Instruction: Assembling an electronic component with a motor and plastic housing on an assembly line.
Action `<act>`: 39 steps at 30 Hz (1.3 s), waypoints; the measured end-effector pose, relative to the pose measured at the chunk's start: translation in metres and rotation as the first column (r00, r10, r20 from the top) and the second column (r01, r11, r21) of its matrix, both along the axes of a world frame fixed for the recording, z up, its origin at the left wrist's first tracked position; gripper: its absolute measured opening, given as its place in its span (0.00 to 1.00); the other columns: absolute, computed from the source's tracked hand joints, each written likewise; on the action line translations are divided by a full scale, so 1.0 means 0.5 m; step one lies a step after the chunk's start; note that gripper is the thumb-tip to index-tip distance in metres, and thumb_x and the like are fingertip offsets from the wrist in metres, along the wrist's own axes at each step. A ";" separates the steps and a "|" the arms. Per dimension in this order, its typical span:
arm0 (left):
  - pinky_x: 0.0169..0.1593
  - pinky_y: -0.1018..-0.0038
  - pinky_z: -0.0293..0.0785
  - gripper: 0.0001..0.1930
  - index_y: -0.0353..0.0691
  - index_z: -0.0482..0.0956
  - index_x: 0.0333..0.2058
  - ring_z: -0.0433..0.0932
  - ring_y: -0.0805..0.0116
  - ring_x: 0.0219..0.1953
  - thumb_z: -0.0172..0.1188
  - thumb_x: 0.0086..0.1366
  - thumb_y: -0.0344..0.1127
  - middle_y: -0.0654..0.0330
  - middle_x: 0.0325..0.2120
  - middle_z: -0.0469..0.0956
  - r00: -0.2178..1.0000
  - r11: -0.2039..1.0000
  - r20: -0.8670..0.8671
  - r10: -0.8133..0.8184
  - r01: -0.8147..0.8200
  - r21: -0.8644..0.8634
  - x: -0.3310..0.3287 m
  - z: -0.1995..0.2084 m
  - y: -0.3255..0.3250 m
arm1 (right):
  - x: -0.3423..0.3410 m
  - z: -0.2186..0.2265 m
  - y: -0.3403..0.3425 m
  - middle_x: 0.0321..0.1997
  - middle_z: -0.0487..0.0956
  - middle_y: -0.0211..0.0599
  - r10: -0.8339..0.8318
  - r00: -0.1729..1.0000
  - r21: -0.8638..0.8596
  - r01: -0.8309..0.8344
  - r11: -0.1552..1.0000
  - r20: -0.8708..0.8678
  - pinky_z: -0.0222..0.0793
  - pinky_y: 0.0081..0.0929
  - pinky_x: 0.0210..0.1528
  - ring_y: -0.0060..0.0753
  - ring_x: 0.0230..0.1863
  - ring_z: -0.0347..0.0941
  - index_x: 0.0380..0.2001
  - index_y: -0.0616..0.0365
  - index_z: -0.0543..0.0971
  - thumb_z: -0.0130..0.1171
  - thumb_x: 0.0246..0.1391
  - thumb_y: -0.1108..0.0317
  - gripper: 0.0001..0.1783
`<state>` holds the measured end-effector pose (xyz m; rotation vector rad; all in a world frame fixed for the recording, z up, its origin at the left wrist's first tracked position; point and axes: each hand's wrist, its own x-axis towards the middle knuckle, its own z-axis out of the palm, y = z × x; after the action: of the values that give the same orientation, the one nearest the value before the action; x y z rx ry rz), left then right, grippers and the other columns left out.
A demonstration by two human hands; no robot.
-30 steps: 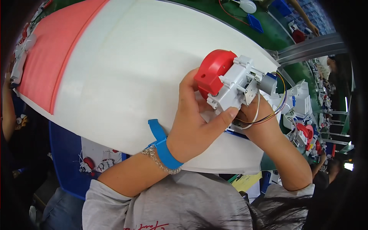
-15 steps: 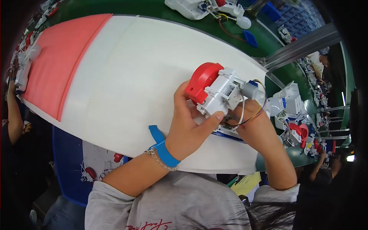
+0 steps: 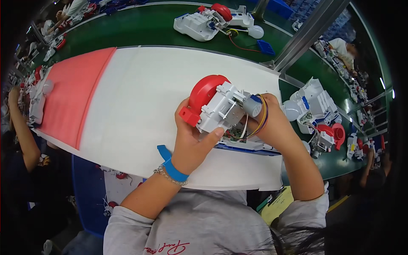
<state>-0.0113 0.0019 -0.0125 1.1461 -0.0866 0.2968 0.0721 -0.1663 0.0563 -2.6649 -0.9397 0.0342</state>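
Note:
Over the white table surface I hold a red and white mechanism (image 3: 219, 108), made of a round red part joined to a white plastic housing. My left hand (image 3: 193, 146) grips its left and near side, the thumb pressed on the white housing. A grey cylindrical motor (image 3: 252, 106) with several coloured wires (image 3: 266, 112) sits on its right end. My right hand (image 3: 272, 125) curls around behind the motor and wires; its fingertips are hidden, so what they pinch cannot be made out. Beneath lies a white and blue casing (image 3: 255, 147) with a green circuit board, partly covered.
Red foam sheet (image 3: 85, 89) covers the table's left end. A similar unit (image 3: 204, 25) stands on the green line beyond, and more units (image 3: 318, 106) at the right. A metal post (image 3: 306, 38) rises at the far right corner. A blue bin (image 3: 87, 187) is below left. Other people work nearby.
My view has shifted, so the table sits lower. The mechanism is slightly turned and more upright, and more of the casing and circuit board shows beneath it. Both hands stay at the mechanism.

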 end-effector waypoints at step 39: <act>0.53 0.70 0.65 0.36 0.37 0.45 0.59 0.64 0.64 0.53 0.58 0.58 0.32 0.52 0.53 0.58 0.990 0.994 -0.136 0.025 -0.039 -0.100 0.001 0.005 0.010 | 0.027 0.000 0.007 0.23 0.76 0.43 0.183 0.953 0.008 -0.187 0.982 -0.243 0.66 0.34 0.30 0.42 0.26 0.72 0.25 0.58 0.74 0.55 0.41 0.73 0.04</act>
<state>-0.0109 0.0069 -0.0102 1.0638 0.0652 0.2489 0.0858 -0.1626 0.0564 -2.5026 -1.1040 0.4022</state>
